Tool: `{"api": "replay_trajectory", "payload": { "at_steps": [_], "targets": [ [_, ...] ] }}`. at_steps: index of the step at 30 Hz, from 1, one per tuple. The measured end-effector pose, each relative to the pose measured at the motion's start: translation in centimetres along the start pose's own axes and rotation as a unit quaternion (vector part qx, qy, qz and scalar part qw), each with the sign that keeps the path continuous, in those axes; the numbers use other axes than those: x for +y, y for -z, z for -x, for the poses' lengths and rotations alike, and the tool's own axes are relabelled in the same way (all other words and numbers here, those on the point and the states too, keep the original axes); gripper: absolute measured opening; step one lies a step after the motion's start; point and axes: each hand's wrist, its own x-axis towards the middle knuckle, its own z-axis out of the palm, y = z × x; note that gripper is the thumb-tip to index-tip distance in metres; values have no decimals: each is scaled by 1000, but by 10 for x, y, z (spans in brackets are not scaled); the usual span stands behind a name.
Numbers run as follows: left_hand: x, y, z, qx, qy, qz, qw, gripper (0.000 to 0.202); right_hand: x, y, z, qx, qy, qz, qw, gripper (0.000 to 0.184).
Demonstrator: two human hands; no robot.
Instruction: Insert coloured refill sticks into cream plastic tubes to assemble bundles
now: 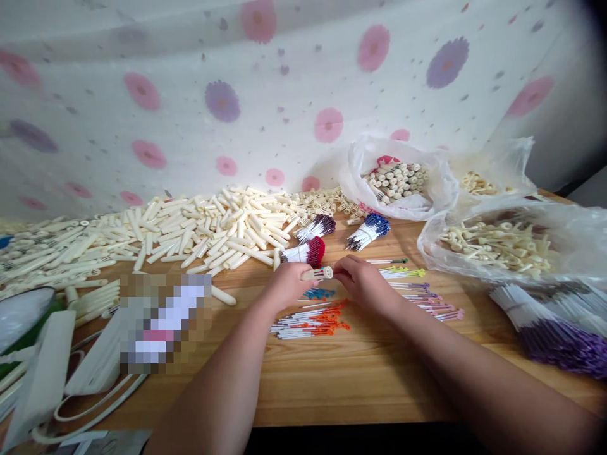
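Observation:
My left hand [285,284] is closed around a cream pen barrel [318,274], whose round holed end points right. Just right of that end is my right hand [361,281], its fingers pinched together; whatever they hold, if anything, is hidden. Orange-tipped pen refills [310,320] lie below the hands, with blue-tipped refills [318,294] partly under the barrel. To the right of my right hand are yellow-tipped refills [402,273] and pink-tipped refills [439,308]. A red-tipped refill bundle [303,253] lies just behind my left hand.
Cream pen tubes [222,227] are heaped along the back left. Farther back lie a dark-blue-tipped bundle [368,232] and a plastic bag [353,170] of assembled barrels. Another bag [429,243] and purple-tipped refills [554,335] lie right. A white cable [102,404] curls front left.

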Motion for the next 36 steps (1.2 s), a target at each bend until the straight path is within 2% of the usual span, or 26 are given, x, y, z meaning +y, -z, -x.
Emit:
{"api": "replay_trajectory", "payload": {
  "at_steps": [3, 6, 9, 12, 15, 19, 22, 24, 26, 28, 29, 31, 34, 36],
  "targets": [
    [5, 1, 4, -10, -19, 47, 999, 21, 0, 1, 1, 53, 3, -122, 991, 11],
    [12, 1, 8, -14, -15, 109, 994, 24, -1, 1, 2, 74, -5, -210, 975, 9],
    [18, 2, 12, -8, -22, 167, 986, 22, -2, 3, 4, 60, -41, -310, 948, 12],
    [22, 4, 14, -16, -43, 199, 979, 20, -5, 7, 4, 40, -77, -409, 908, 18],
    [23, 6, 15, -32, -62, 209, 975, 19, -7, 10, 4, 33, -82, -461, 883, 21],
    [25, 6, 18, -38, -71, 198, 977, 19, -9, 11, 5, 30, -70, -475, 877, 22],
    [27, 7, 19, -42, -83, 191, 977, 19, -9, 11, 6, 34, -46, -457, 888, 21],
    [26, 8, 19, -40, -88, 186, 978, 19, -7, 10, 6, 38, -25, -425, 904, 21],
    [21, 10, 15, -19, -80, 156, 984, 19, -3, 12, 5, 52, 3, -346, 937, 19],
    [13, 12, 9, 15, -81, 81, 993, 15, 1, 14, 5, 59, 30, -207, 976, 16],
    [8, 14, 6, 27, -92, 27, 995, 11, 2, 16, 6, 43, 43, -130, 990, 17],
    [-2, 15, -1, 21, -116, -76, 990, 7, 3, 19, 7, -40, 69, -13, 997, 20],
    [-13, 14, -7, -24, -129, -170, 977, 12, -3, 21, 9, -172, 102, 49, 979, 19],
    [-16, 13, -8, -34, -137, -194, 971, 14, -8, 20, 10, -197, 106, 88, 971, 19]
  ]
}}
